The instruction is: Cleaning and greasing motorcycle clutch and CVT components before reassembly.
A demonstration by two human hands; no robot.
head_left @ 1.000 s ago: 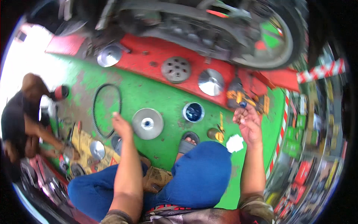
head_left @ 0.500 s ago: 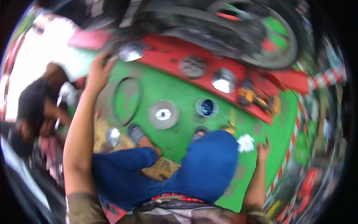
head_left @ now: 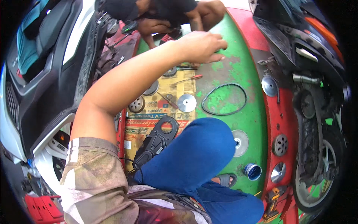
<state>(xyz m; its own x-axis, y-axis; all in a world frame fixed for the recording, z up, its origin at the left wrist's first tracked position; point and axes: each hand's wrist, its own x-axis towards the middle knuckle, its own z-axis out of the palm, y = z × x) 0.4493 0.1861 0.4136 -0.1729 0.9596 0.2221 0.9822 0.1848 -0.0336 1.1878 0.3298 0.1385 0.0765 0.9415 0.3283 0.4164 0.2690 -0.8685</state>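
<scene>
My left hand [head_left: 203,46] reaches out over the green floor at the top middle, its arm crossing the view from the lower left. Its fingers are loosely bent, thumb apart, and I see nothing held. Beyond it on the floor lies a black toothed drive belt [head_left: 244,98]. Below the forearm, a flattened cardboard sheet [head_left: 186,87] carries a shiny metal disc [head_left: 187,103], a red-handled screwdriver [head_left: 194,77], a round plate with holes [head_left: 137,104] and a black plastic cover [head_left: 158,138]. My right hand is out of view.
Another person [head_left: 167,16] crouches at the top. A pale scooter [head_left: 80,33] stands left, a dark one [head_left: 309,112] right. A red platform [head_left: 270,156] holds metal discs and a yellow-black power tool [head_left: 274,199]. Near my knee are a grey disc [head_left: 242,143] and a blue-filled tub [head_left: 253,171].
My view has swung left, bringing the cardboard and pale scooter into sight. My left arm now stretches across toward the right; my right hand has left the view.
</scene>
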